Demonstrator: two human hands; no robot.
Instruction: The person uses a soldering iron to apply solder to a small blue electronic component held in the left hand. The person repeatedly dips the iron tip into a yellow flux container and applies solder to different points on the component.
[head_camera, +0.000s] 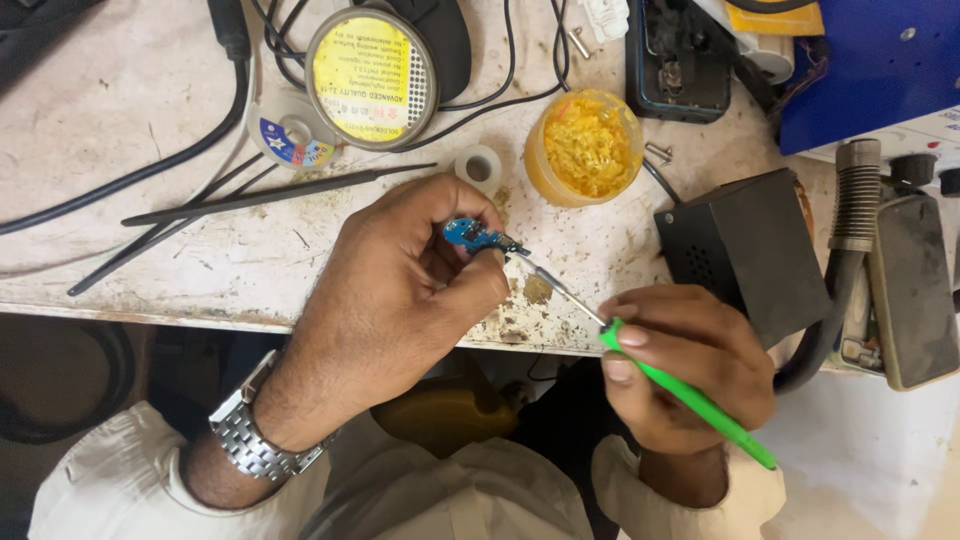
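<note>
White sleeves (120, 480) and a steel wristwatch (250, 440) sit closest; above them the left hand (400, 290) pinches a small blue circuit board (472, 235) between thumb and fingers, over the stained white bench (120, 120) near its front edge; the right hand (690, 365) is closed around a green-handled soldering iron (690, 395), its metal tip reaching the board; behind stand a round tin with a yellow label (372, 78), a solder spool with a colourful label (290, 135), and an open jar of yellow paste (585, 145).
</note>
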